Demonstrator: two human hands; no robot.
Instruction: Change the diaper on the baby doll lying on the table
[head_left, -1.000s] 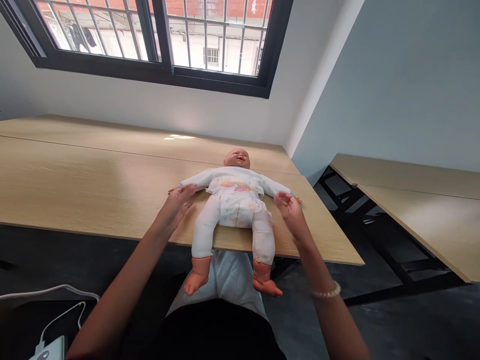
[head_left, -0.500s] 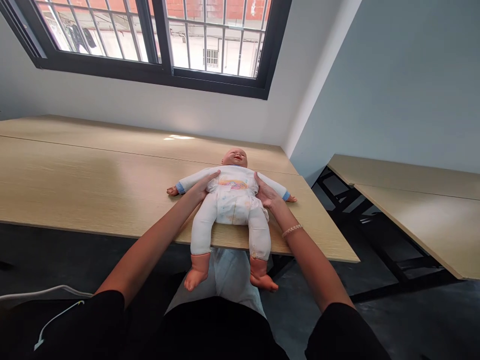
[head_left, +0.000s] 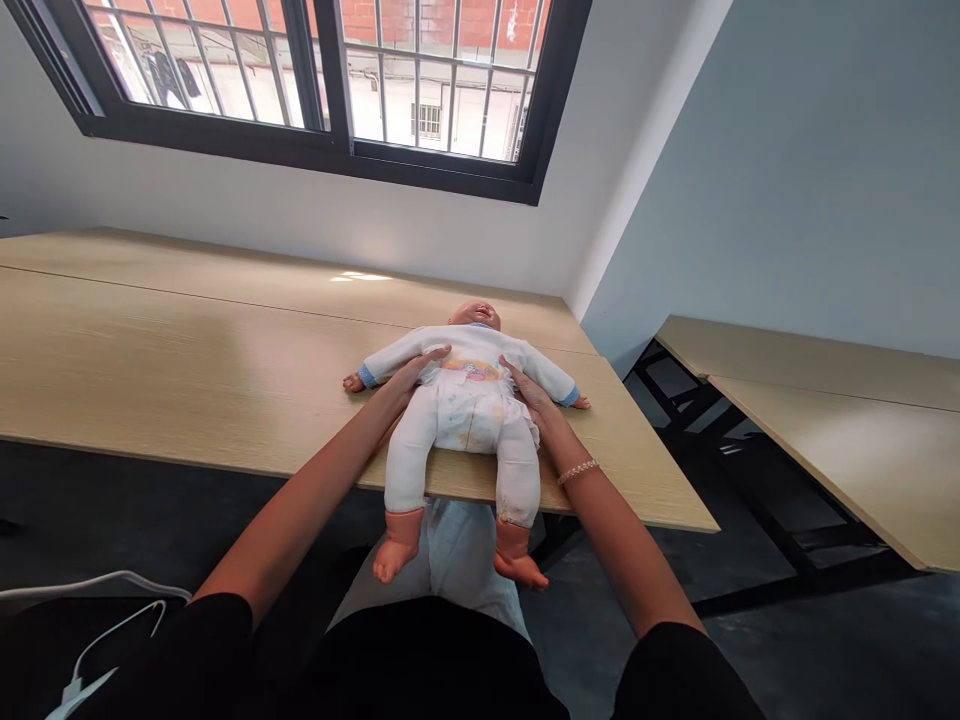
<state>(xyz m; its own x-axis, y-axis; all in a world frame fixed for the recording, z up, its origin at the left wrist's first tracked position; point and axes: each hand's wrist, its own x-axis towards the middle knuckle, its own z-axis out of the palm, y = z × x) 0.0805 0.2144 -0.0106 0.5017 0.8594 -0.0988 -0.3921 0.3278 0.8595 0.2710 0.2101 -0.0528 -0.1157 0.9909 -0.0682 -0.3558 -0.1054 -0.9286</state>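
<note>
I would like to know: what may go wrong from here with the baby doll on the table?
The baby doll's feet hang past the near edge of the table, so a pull might slide it off.

The left hand and right hand are at its torso, with neither supporting the head, which could flop if lifted.

The hands are close to the diaper's ruffled edges, which might get tugged.
</note>
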